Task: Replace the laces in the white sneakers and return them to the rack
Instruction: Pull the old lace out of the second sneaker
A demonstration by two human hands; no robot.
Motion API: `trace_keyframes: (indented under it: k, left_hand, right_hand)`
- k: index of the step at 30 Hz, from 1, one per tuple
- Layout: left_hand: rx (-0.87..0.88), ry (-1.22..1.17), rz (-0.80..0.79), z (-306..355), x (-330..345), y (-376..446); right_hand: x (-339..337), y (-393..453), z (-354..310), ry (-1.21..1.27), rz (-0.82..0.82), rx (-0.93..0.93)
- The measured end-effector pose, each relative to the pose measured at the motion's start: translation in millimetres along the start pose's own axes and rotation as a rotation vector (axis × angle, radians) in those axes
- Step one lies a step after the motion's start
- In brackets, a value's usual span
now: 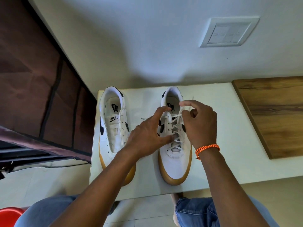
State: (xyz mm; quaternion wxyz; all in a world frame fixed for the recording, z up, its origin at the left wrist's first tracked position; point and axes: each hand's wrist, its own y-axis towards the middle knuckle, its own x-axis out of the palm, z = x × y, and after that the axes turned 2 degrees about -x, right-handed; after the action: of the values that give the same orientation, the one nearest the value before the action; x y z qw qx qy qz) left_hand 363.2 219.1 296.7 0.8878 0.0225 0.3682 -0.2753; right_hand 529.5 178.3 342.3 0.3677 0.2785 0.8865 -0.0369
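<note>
Head view: on the white table (213, 136), the right-side sneaker (175, 154) is nearly laced; its lace (176, 128) is pinched by the right hand (199, 123) and pressed by the left hand's (147, 136) straight fingers. The left-side sneaker (113, 128) is left unlaced.

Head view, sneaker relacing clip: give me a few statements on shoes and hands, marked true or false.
1. The right sneaker has a lace crossed through its eyelets. True.
2. The left sneaker is fully laced. False: its eyelets show no lace.
3. The right hand pinches the lace near the sneaker's collar. True.
4. Both sneakers stand on the wooden board. False: they stand on the white table.
5. The left hand wears the orange bracelet. False: it is on the right wrist.
</note>
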Motion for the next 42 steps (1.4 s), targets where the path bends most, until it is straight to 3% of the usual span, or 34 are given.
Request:
trace_keyframes:
  k: [6,15,20,24,31,37,42]
  left_hand:
    - [0.008,0.004,0.004,0.7,0.0,0.3]
    - [0.009,0.017,-0.008,2.4,-1.0,0.6]
    - [0.011,0.004,0.001,2.2,-2.4,-0.5]
    - [0.012,0.002,-0.009,2.0,-1.9,0.6]
    - [0.011,-0.007,-0.023,-0.5,-2.6,0.4]
    - [0.017,-0.013,-0.012,0.2,-3.6,-0.7]
    - [0.028,-0.067,-0.033,1.5,-3.1,-0.4]
  right_hand:
    - [12.4,-5.0,2.1,-0.108,-0.188,-0.107]
    - [-0.1,3.3,8.0,-0.091,-0.047,-0.042]
    - [14.6,-5.7,3.9,-0.107,-0.202,-0.099]
    - [13.8,-2.4,5.7,-0.101,-0.204,-0.098]
    - [-7.7,7.9,7.8,-0.034,-0.006,-0.011]
    - [11.2,-3.2,5.0,-0.065,-0.244,-0.097]
    - [8.3,0.6,7.9,-0.084,-0.199,-0.108]
